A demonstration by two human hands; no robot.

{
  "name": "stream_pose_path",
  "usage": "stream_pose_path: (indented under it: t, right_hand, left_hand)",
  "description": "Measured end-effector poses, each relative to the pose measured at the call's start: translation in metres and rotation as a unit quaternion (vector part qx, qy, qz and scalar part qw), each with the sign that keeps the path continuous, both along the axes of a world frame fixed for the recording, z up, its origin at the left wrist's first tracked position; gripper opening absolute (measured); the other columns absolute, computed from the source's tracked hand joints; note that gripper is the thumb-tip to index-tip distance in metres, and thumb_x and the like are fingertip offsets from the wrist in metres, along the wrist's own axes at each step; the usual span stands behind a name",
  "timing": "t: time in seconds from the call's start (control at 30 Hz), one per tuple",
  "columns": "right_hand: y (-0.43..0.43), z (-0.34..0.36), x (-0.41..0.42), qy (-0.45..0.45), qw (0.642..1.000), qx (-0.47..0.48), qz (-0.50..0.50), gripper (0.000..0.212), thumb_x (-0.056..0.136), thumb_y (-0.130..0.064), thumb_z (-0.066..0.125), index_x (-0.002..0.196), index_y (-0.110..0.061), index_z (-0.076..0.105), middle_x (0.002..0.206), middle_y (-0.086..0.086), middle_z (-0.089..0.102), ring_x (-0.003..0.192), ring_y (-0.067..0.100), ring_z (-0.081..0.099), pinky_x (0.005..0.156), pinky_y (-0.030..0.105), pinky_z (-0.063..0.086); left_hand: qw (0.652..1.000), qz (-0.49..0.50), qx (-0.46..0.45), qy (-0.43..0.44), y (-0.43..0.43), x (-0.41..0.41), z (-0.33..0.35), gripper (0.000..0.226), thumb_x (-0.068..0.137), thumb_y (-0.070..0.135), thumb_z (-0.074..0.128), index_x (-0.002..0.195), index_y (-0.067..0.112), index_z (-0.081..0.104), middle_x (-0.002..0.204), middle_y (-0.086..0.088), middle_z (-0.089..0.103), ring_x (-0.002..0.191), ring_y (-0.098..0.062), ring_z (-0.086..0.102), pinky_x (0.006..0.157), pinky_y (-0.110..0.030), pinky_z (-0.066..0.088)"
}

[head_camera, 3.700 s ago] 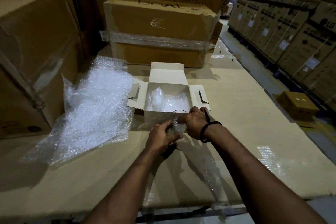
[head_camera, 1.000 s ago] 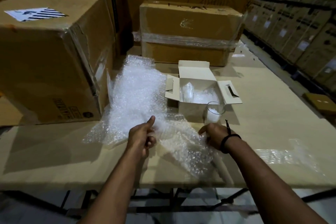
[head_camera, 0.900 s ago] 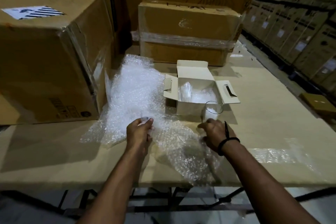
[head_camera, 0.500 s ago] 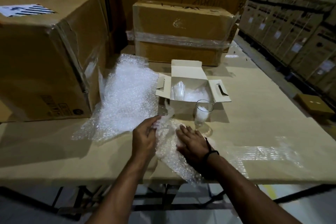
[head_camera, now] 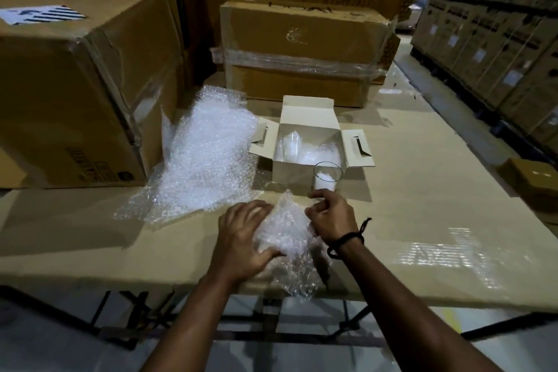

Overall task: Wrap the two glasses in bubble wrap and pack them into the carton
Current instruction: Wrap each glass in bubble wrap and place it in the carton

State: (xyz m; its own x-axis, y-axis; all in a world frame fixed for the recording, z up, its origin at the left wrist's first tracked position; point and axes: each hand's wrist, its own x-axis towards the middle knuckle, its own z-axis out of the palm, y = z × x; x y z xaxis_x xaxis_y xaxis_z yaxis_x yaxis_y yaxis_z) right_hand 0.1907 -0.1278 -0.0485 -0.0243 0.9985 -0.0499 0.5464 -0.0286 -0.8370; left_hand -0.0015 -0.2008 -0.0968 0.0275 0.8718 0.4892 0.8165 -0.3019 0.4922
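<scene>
Both hands on a small bubble wrap piece (head_camera: 285, 231) at the near edge of the table (head_camera: 422, 205). Left hand (head_camera: 241, 238) grips its left side, thumb clamped over the front. Right hand (head_camera: 332, 217): curled fingers pinching the top right edge. The piece's lower end hangs off the table edge. Clear glass (head_camera: 327, 177) upright, unwrapped, just beyond the right hand, at the white carton (head_camera: 308, 113) near-right corner; contact unclear. Carton open, flaps out, bubble-wrapped bundle (head_camera: 290, 145) inside, contents not visible. Large bubble wrap sheet (head_camera: 205, 160) lies left of the carton
</scene>
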Motion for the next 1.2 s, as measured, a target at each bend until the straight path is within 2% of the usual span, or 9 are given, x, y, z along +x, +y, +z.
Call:
stream_pose_path:
  t: [0.07, 0.17, 0.3, 0.43, 0.6, 0.8, 0.97, 1.07, 1.2]
  right_hand:
    - [-0.003, -0.002, 0.012, 0.008, 1.0, 0.021, -0.005, 0.022, 0.082, -0.01, 0.062, 0.089, -0.03, 0.068, 0.068, 0.0, 0.068, 0.061, 0.021, 0.067, 0.065, 0.041, 0.058]
    - [-0.011, 0.001, 0.027, 0.001, 0.999, 0.047, -0.011, 0.016, 0.085, -0.009, 0.062, 0.088, -0.019, 0.074, 0.066, -0.001, 0.069, 0.058, 0.017, 0.066, 0.068, 0.034, 0.058]
    - [-0.015, 0.002, 0.039, -0.178, 0.981, 0.043, 0.07, 0.016, 0.084, -0.02, 0.063, 0.092, -0.021, 0.076, 0.096, 0.001, 0.073, 0.09, 0.021, 0.066, 0.081, 0.025, 0.047]
    - [-0.017, -0.001, 0.038, -0.333, 0.924, -0.068, 0.173, 0.018, 0.082, -0.039, 0.062, 0.089, -0.028, 0.074, 0.1, 0.001, 0.07, 0.096, 0.021, 0.062, 0.075, 0.024, 0.046]
    - [-0.02, 0.001, 0.026, -0.377, 0.912, 0.1, 0.129, 0.035, 0.087, -0.053, 0.054, 0.109, -0.029, 0.068, 0.115, 0.005, 0.057, 0.109, 0.026, 0.052, 0.088, 0.034, 0.042]
    - [-0.018, -0.029, 0.005, -0.432, 0.859, 0.072, 0.264, 0.055, 0.091, -0.057, 0.041, 0.14, -0.034, 0.039, 0.154, 0.0, 0.029, 0.14, 0.023, 0.024, 0.112, 0.039, 0.021]
    - [-0.01, -0.026, 0.003, -0.388, 0.885, 0.101, 0.239, 0.043, 0.09, -0.049, 0.047, 0.13, -0.034, 0.054, 0.147, -0.002, 0.041, 0.134, 0.021, 0.036, 0.109, 0.033, 0.026]
    - [-0.007, -0.015, -0.007, -0.348, 0.904, 0.161, 0.187, 0.066, 0.083, -0.028, 0.068, 0.142, -0.03, 0.039, 0.151, -0.002, 0.036, 0.129, 0.023, 0.042, 0.106, 0.035, 0.033]
    - [-0.006, -0.004, -0.024, -0.384, 0.881, 0.218, 0.171, 0.094, 0.069, -0.009, 0.076, 0.143, -0.038, 0.025, 0.155, -0.004, 0.026, 0.132, 0.03, 0.032, 0.101, 0.045, 0.035]
  left_hand:
    - [0.997, 0.046, -0.059, 0.02, 0.0, -0.006, -0.005, 0.08, 0.054, 0.024, 0.084, 0.13, 0.025, 0.059, 0.124, 0.004, 0.059, 0.114, -0.021, 0.048, 0.091, -0.034, 0.033]
    - [0.995, 0.072, -0.061, -0.025, 0.005, -0.008, -0.003, 0.049, 0.057, 0.0, 0.069, 0.101, 0.02, 0.072, 0.096, 0.001, 0.068, 0.087, -0.025, 0.063, 0.074, -0.033, 0.047]
    - [0.993, 0.06, -0.073, -0.076, 0.007, -0.016, 0.0, 0.042, 0.068, 0.0, 0.061, 0.103, 0.021, 0.07, 0.102, 0.002, 0.068, 0.091, -0.021, 0.063, 0.076, -0.03, 0.051]
    - [0.982, -0.02, -0.173, -0.074, 0.0, -0.032, 0.001, 0.048, 0.067, 0.022, 0.054, 0.111, 0.03, 0.071, 0.116, 0.011, 0.065, 0.111, -0.015, 0.056, 0.097, -0.035, 0.046]
    - [0.987, -0.081, -0.131, -0.037, 0.006, -0.053, -0.007, 0.04, 0.075, 0.039, 0.051, 0.111, 0.039, 0.068, 0.119, 0.006, 0.066, 0.112, -0.021, 0.059, 0.093, -0.044, 0.043]
    - [0.951, 0.122, -0.256, 0.12, -0.003, -0.03, 0.001, 0.073, 0.069, 0.082, 0.045, 0.128, 0.04, 0.056, 0.135, 0.006, 0.048, 0.123, -0.023, 0.035, 0.095, -0.04, 0.027]
    - [0.97, 0.118, -0.212, 0.023, 0.001, -0.022, 0.006, 0.017, 0.083, 0.041, 0.068, 0.097, 0.034, 0.061, 0.109, 0.006, 0.061, 0.111, -0.023, 0.046, 0.09, -0.038, 0.029]
    - [0.983, 0.092, -0.12, -0.105, 0.004, -0.019, 0.011, 0.031, 0.081, 0.01, 0.065, 0.07, 0.035, 0.05, 0.072, 0.01, 0.059, 0.079, -0.024, 0.058, 0.078, -0.042, 0.044]
    - [0.996, 0.011, 0.0, -0.089, 0.011, -0.019, 0.022, 0.026, 0.068, 0.002, 0.051, 0.074, 0.027, 0.053, 0.075, 0.008, 0.057, 0.074, -0.025, 0.054, 0.068, -0.039, 0.042]
